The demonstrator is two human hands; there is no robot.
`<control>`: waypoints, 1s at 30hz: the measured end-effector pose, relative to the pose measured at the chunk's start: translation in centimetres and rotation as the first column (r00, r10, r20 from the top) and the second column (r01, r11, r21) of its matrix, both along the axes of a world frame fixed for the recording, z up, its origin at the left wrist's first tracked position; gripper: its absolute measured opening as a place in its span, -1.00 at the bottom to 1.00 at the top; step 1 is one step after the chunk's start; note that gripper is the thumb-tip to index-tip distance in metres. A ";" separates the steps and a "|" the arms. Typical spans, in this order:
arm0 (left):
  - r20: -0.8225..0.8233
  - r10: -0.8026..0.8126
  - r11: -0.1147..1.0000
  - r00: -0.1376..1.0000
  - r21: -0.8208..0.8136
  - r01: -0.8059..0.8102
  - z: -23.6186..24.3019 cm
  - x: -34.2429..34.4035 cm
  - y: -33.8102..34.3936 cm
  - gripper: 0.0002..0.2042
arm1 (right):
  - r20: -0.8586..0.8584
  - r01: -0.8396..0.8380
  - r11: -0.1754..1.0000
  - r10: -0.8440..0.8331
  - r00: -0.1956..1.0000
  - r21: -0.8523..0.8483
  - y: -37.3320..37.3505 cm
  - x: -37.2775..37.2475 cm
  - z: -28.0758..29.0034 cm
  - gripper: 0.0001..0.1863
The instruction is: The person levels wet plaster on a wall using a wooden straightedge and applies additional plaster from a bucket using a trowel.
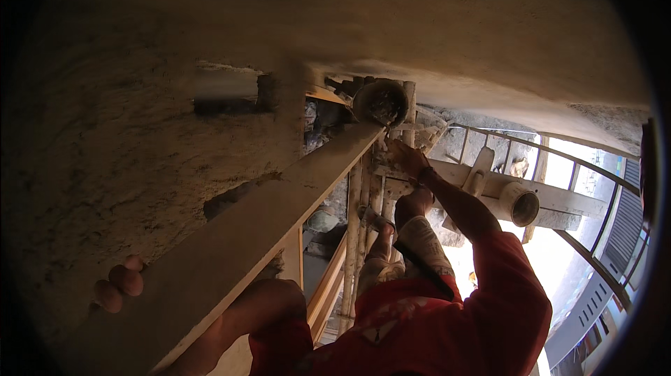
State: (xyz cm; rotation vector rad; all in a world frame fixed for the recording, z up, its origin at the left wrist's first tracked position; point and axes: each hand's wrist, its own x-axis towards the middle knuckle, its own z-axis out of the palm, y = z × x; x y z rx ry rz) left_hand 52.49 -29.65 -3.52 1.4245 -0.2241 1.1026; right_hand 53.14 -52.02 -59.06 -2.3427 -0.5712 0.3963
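Note:
My left hand (pixel 120 282) is closed over the edge of a long, dust-coated board (pixel 265 229), which runs diagonally up to a dark round bucket (pixel 381 105) at the top of some bamboo poles (pixel 356 229). My right hand (pixel 409 161) is beside the board's far end, below the bucket, with its fingers curled on something I cannot make out. My bare legs show below, among the poles.
A rough plastered wall (pixel 119 138) is at the left, with another surface (pixel 475 40) across the top. At the right are planks (pixel 573 201) bearing a second bucket (pixel 524 203), a curved metal railing (pixel 587 170) and a bright drop to ground far below.

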 end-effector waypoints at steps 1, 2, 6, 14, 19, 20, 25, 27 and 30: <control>-0.005 0.023 1.000 1.000 -0.005 -0.023 0.8 0.4 0.0 -0.53 | -0.012 0.018 1.000 -0.018 1.000 -0.004 -0.6 1.3 -4.3 -0.63; -0.005 0.010 1.000 1.000 -0.015 -0.010 1.8 0.5 -0.1 -0.55 | -0.023 0.042 0.999 -0.042 0.999 -0.008 -1.3 2.6 -8.3 -0.64; -0.051 -0.166 0.986 0.985 0.004 0.167 4.4 -2.3 3.3 -0.53 | -0.259 -0.069 0.901 -0.049 0.965 -0.428 0.2 8.0 -8.2 -0.53; 0.039 -0.087 0.993 0.995 0.087 0.083 3.8 -4.2 6.5 -0.38 | -0.461 0.435 0.863 -0.286 0.840 0.258 -0.3 2.6 14.5 -0.46; 0.066 -0.210 0.977 0.975 0.054 0.206 5.4 -5.3 7.1 -0.38 | -0.130 0.000 0.928 0.052 0.990 0.374 0.2 -2.9 19.4 -0.38; 0.057 -0.168 0.984 0.984 0.067 0.165 5.9 -6.3 7.4 -0.38 | -0.268 0.069 0.943 0.022 0.963 0.326 1.0 -2.4 18.2 -0.41; 0.032 -0.309 0.951 0.951 0.043 0.308 11.0 -8.5 7.4 -0.33 | 0.053 0.104 0.987 -0.099 0.994 -0.121 -1.1 3.8 -7.4 -0.67; 0.064 -0.356 0.931 0.932 0.109 0.348 10.8 -9.2 8.0 -0.29 | -0.181 0.300 0.904 -0.364 0.914 -0.306 -1.9 6.4 -9.0 -0.62; 0.014 -0.303 0.952 0.953 0.050 0.302 11.6 -14.1 8.7 -0.26 | -0.645 0.653 0.756 -0.518 0.561 -0.039 2.6 5.1 3.0 -0.65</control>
